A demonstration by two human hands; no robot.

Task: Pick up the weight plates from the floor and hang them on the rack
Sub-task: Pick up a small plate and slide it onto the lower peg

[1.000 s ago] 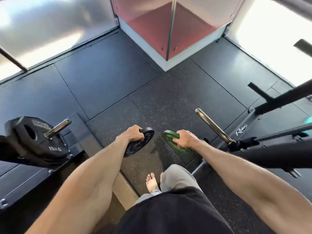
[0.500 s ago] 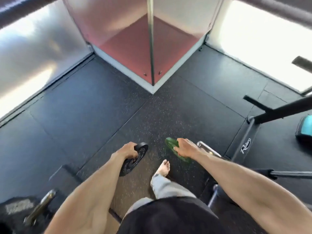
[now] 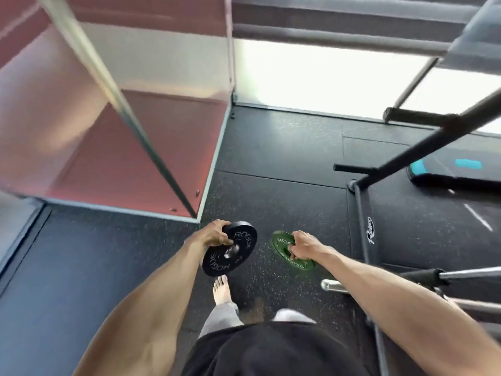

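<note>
My left hand [image 3: 215, 234] grips the upper rim of a small black weight plate [image 3: 230, 253] with white ROGUE lettering, held off the floor with its face tilted toward me. A small green weight plate [image 3: 282, 246] hangs from my right hand [image 3: 302, 244], whose fingers curl through its centre hole and cover part of it. Both plates are in front of my waist, a short gap between them. The black rack [image 3: 423, 143] stands at the right, with a bare chrome peg [image 3: 332, 285] sticking out just below my right forearm.
A glass-walled corner with a red floor [image 3: 130, 158] fills the upper left. Black rubber flooring [image 3: 284, 147] runs ahead to a bright window. A black and teal pad [image 3: 455, 172] lies past the rack. My bare foot [image 3: 221, 290] is on the floor below the black plate.
The view has swung to the right: the 15 kg plate on the left peg is out of sight and the rack is closer. The black plate's face has turned toward me; both grips are unchanged.
</note>
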